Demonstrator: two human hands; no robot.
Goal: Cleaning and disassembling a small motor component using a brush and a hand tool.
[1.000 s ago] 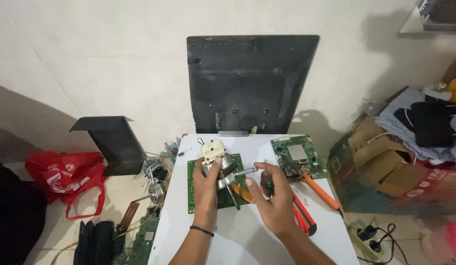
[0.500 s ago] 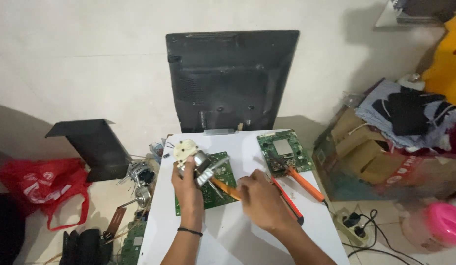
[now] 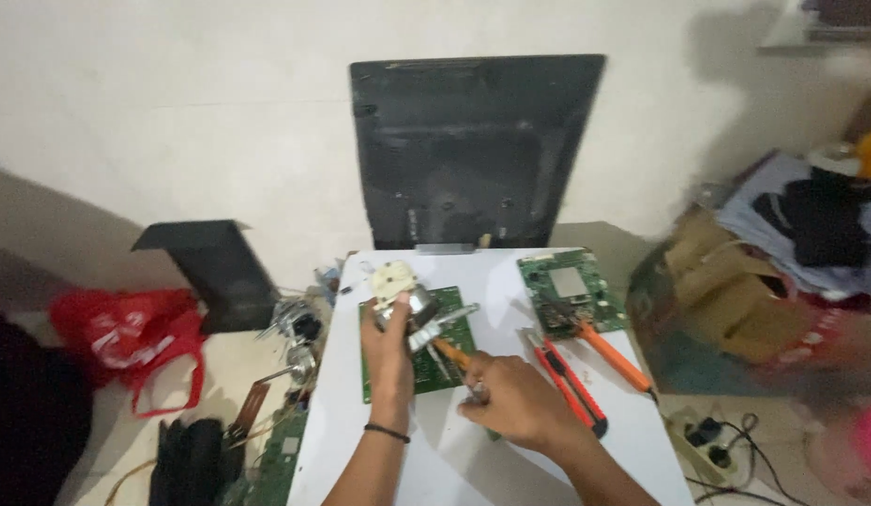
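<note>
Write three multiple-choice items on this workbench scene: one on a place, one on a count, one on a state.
1. Where does the dark flat panel stand?
A. Flat on the floor
B. Upright against the wall behind the white table
C. Inside the cardboard box

2. How many green circuit boards lie on the table?
A. Two
B. Four
C. None

3. What is the left hand doing?
A. Resting empty on the table
B. Gripping a small metal part
C. Lifting the red bag

Answers: 1 B, the panel leans at the table's far edge. 2 A, one board lies under the hands and another board to the right. 3 B, its fingers wrap the part above the board, while the right hand holds an orange-handled tool.
</note>
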